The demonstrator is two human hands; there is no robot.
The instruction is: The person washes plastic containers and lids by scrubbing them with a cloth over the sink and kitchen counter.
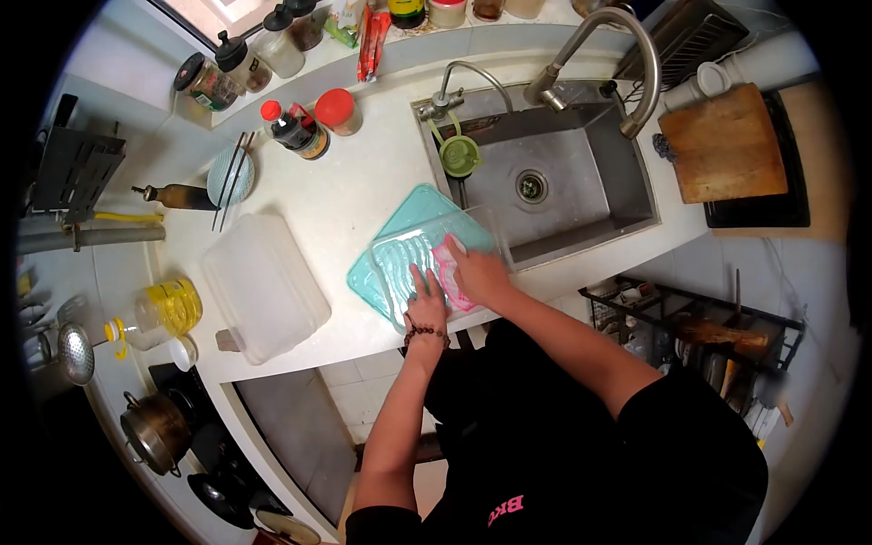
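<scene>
A clear plastic lid or tray (409, 259) lies over a turquoise board (418, 204) at the counter's front edge, left of the sink. My right hand (480, 274) is closed on a pink and white cloth (449, 277), pressed against the clear plastic. Fingers apart, my left hand (426, 306) rests flat on the same plastic, left of the cloth. A bead bracelet circles my left wrist. Farther left on the counter stands a translucent plastic container (265, 289).
The steel sink (568, 173) holds a green strainer (459, 156) at its left side. A bowl (231, 177) with chopsticks, a sauce bottle (298, 133) and a red-lidded jar (337, 113) stand at the back left. An oil bottle (163, 311) is far left, a cutting board (722, 145) far right.
</scene>
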